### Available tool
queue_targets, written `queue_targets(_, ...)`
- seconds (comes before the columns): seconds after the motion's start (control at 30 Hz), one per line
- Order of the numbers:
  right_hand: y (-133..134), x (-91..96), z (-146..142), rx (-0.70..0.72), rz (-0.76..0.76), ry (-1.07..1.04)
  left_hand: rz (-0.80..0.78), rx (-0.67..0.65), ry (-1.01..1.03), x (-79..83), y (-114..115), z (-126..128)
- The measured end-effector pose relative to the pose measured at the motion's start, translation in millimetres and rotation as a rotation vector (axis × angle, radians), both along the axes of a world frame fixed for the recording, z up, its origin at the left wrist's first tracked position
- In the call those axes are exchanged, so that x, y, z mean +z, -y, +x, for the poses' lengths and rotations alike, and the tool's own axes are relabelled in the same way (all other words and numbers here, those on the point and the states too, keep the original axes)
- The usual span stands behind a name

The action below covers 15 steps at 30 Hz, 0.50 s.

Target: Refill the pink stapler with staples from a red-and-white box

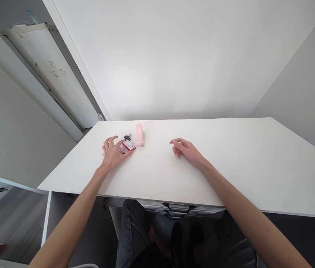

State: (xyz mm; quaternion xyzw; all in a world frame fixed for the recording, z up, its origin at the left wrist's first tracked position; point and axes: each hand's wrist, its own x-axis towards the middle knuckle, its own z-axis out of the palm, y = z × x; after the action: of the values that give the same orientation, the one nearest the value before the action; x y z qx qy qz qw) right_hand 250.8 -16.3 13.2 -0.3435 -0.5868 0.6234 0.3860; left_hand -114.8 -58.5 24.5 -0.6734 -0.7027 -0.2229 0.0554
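Observation:
My left hand [113, 153] is over the left part of the white desk. Its thumb and a finger are closed on the edges of a small red-and-white box [129, 145], while the other fingers stick out. Partly hidden under that hand lies another red-and-white piece [122, 151], whose kind I cannot make out. Just beyond the box is a black key with a metal ring [127, 137]. A pink stapler [140, 134] stands to the right of the box, apart from it. Near the middle of the desk, my right hand [185, 149] has loosely bent fingers, apart, with nothing visible in them.
The white desktop [247, 160] runs wide to the right and meets a white wall [174, 59] behind. Drawers with black handles [179, 209] sit below the front edge, above my legs. At the left are an open door panel [15, 119] and a white cabinet [54, 70].

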Motion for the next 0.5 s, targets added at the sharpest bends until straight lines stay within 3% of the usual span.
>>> queue_targets(0.1,0,0.4,0,0.0,-0.002,0.003,0.123,-0.05,0.005,0.3,-1,7)
queue_targets(0.23,-1,0.9,-1,0.001,-0.01,0.01,0.339,-0.215,0.01,9.8,-5,35)
queue_targets(0.37,-2,0.6,-1,-0.001,-0.013,0.011,0.23,-0.38,-0.133,19.9,-26,58)
queue_targets(0.5,-2,0.8,-1,0.001,-0.019,0.007,0.085,-0.466,-0.301,17.7,-53,64)
